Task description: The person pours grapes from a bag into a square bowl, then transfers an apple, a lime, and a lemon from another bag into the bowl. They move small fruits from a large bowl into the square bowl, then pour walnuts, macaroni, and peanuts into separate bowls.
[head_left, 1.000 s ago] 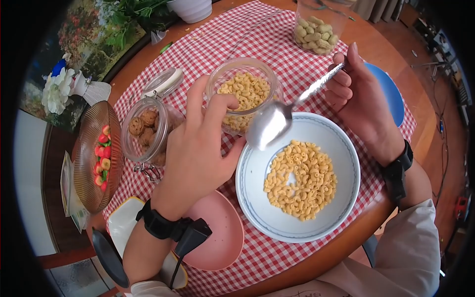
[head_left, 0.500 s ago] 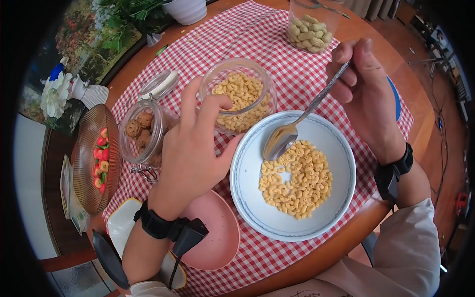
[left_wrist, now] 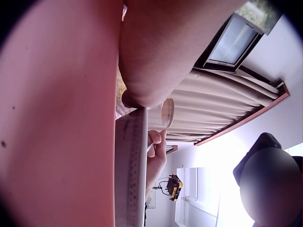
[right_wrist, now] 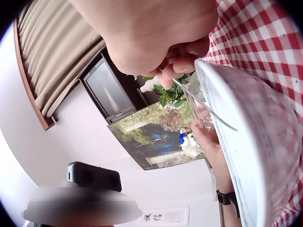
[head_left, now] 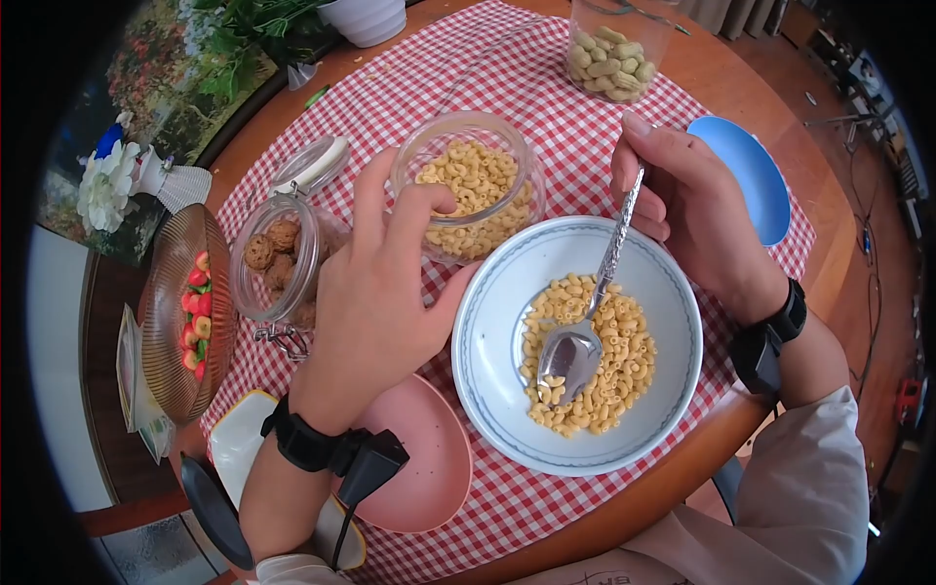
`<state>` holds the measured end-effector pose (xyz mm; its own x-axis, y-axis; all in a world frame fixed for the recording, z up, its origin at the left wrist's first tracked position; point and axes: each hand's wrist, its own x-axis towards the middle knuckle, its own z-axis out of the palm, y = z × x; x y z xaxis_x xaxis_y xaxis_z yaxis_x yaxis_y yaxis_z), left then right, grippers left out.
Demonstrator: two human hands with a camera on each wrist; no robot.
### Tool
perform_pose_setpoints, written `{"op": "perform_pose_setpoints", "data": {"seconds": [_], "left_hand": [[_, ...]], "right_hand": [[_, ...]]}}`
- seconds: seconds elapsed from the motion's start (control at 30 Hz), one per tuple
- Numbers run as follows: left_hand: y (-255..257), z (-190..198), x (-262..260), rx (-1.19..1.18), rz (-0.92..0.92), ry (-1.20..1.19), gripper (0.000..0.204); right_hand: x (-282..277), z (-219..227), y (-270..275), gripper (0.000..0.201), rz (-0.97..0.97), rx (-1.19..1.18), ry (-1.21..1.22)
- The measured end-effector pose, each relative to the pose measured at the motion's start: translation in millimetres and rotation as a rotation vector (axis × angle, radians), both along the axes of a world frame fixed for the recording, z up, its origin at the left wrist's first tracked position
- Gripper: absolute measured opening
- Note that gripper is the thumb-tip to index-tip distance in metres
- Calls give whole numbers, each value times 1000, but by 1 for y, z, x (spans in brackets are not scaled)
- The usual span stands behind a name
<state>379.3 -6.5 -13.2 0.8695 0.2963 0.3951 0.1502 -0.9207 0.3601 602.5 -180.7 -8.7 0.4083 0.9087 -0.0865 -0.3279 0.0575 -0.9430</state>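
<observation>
In the head view the right hand (head_left: 697, 210) pinches the handle of a metal spoon (head_left: 571, 357). The spoon's bowl lies among the macaroni (head_left: 624, 366) in a white bowl with a blue-lined rim (head_left: 487, 429), a few pieces in it. At the bowl's left edge the left hand (head_left: 380, 302) has its fingers against a glass jar of macaroni (head_left: 478, 185), one finger bent over the rim. The thumb reaches to the white bowl's rim. The right wrist view shows the spoon (right_wrist: 203, 104) slanting into the bowl (right_wrist: 246, 156).
A jar of walnuts (head_left: 275, 255) with its lid open stands left, beside a glass dish of red fruit-like pieces (head_left: 198, 312). A pink plate (head_left: 419, 458) lies in front, a blue plate (head_left: 751, 180) right, and a container of peanuts (head_left: 609, 63) at the back.
The right hand has come down and left, from above the bowl's far side. The spoon, empty before, now dips into the macaroni with its handle more upright. The left hand stays at the jar.
</observation>
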Motion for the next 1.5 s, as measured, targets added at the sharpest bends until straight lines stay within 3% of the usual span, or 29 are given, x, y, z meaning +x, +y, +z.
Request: {"op": "perform_pose_setpoints", "data": {"seconds": [0.37,0.43,0.53,0.6,0.67,0.83,0.97,1.17,1.23,1.27,1.33,1.5], "left_hand": [[-1,0,0,-68,15,21,51],[-2,2,0,-69,24,28,51],[-1,1,-1,-90,24,41,52],[2,-1,-3,-107,15,47,52],[4,-6,-3,26,1,0,53],[3,-5,-1,24,2,-8,54],[2,-3,-1,-28,6,11,54],[-1,0,-1,-49,36,40,53],[-1,0,-1,-47,34,40,53],[-1,0,-1,-44,32,39,53],[-1,1,-1,-52,31,42,53],[-1,1,0,-58,33,47,53]], "right_hand": [[4,-2,3,45,37,-64,119],[8,-7,3,42,33,-15,309],[13,-11,1,33,25,117,407],[18,-13,2,33,-7,143,387],[21,-15,2,33,-43,170,368],[29,-21,-1,39,51,269,379],[23,-15,-1,41,-4,229,368],[16,-8,2,48,-90,218,215],[13,-4,1,49,-80,268,-49],[10,-3,1,49,-80,267,-49],[3,-2,2,51,-188,261,-277],[-3,0,-5,55,-3,219,-213]]}}
